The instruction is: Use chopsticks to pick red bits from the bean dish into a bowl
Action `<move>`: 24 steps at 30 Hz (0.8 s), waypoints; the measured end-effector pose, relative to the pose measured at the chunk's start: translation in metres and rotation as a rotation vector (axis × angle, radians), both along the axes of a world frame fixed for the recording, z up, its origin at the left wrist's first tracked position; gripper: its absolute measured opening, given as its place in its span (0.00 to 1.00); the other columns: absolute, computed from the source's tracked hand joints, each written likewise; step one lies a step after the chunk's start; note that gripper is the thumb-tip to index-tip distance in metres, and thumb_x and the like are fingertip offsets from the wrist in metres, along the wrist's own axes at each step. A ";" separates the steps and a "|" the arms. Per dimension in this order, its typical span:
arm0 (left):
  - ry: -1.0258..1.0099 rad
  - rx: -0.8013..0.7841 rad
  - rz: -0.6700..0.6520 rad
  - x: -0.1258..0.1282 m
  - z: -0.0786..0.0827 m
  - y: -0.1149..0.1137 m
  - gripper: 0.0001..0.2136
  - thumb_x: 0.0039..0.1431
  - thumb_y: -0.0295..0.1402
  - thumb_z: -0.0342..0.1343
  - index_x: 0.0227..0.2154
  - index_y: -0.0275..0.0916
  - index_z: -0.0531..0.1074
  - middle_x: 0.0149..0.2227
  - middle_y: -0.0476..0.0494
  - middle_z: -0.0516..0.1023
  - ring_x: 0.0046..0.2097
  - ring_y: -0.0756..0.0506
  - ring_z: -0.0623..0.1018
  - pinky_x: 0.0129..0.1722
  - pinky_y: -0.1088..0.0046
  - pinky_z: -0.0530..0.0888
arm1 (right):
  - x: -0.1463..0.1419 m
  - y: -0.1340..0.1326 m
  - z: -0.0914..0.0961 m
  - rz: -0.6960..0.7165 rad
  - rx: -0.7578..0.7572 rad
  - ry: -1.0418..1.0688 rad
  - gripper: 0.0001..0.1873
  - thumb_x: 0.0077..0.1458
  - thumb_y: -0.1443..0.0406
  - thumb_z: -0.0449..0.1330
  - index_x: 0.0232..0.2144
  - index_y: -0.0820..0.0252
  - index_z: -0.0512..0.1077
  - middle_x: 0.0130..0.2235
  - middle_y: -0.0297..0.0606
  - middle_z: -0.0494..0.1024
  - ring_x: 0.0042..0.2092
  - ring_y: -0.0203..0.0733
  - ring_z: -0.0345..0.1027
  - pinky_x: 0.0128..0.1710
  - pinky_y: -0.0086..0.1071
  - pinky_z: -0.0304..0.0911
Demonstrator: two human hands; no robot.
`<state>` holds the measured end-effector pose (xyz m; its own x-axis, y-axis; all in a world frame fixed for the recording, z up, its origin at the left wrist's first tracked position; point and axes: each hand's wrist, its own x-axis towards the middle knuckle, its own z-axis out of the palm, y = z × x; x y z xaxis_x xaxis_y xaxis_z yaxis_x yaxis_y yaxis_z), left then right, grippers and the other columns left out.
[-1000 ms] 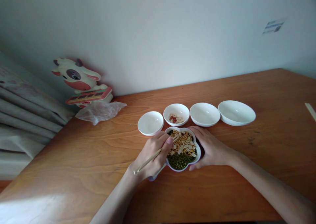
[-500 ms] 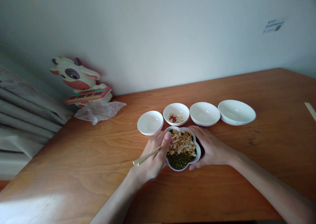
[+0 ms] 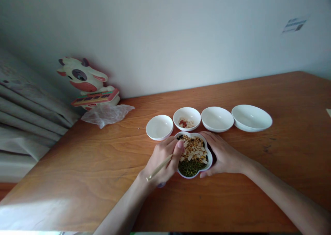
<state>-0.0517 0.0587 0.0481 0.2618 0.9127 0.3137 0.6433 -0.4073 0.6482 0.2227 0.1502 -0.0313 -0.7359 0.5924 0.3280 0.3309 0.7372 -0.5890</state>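
A pair of wooden chopsticks (image 3: 158, 168) is held in my left hand (image 3: 164, 159), the fingers closed round them with the thumb on top. Their tips are hidden behind that hand, over a flower-shaped dish (image 3: 210, 160). My right hand (image 3: 224, 155) grips this dish from its right side, fingers behind and thumb in front. Inside lie green mung beans (image 3: 190, 168), yellow beans (image 3: 191, 143) and pale peanut halves (image 3: 198, 155). Just behind stands a white bowl (image 3: 195, 114) containing some pale and reddish nut pieces.
Other white bowls stand in the same row: one at the left (image 3: 159, 126), one right of centre (image 3: 217, 119), and an oval one (image 3: 252, 117) farther right. At the back left sit a cow toy with a keyboard (image 3: 95, 97) and a clear plastic bag (image 3: 108, 115).
The whole scene has shifted slightly to the right in view. My left hand still holds the chopsticks, whose rear ends now look closer together. My right hand keeps its grip on the dish.
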 end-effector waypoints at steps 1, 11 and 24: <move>-0.025 0.012 0.021 -0.003 0.002 -0.001 0.28 0.87 0.45 0.37 0.36 0.39 0.77 0.36 0.41 0.80 0.37 0.43 0.79 0.42 0.65 0.75 | 0.000 0.000 0.000 0.002 -0.001 -0.006 0.73 0.38 0.36 0.83 0.77 0.47 0.56 0.71 0.55 0.71 0.70 0.75 0.68 0.71 0.68 0.64; -0.197 -0.157 0.044 -0.037 0.019 0.001 0.30 0.86 0.49 0.42 0.30 0.39 0.77 0.30 0.46 0.80 0.34 0.46 0.77 0.40 0.69 0.73 | 0.000 0.001 0.003 0.015 0.007 -0.017 0.73 0.40 0.34 0.82 0.77 0.47 0.54 0.70 0.56 0.71 0.70 0.76 0.68 0.70 0.69 0.65; -0.136 -0.186 -0.040 -0.037 0.023 -0.001 0.29 0.86 0.47 0.41 0.33 0.39 0.79 0.34 0.45 0.83 0.37 0.45 0.80 0.44 0.67 0.76 | 0.002 0.000 0.002 -0.006 0.001 -0.054 0.74 0.39 0.35 0.82 0.79 0.46 0.54 0.72 0.54 0.70 0.71 0.79 0.66 0.70 0.73 0.65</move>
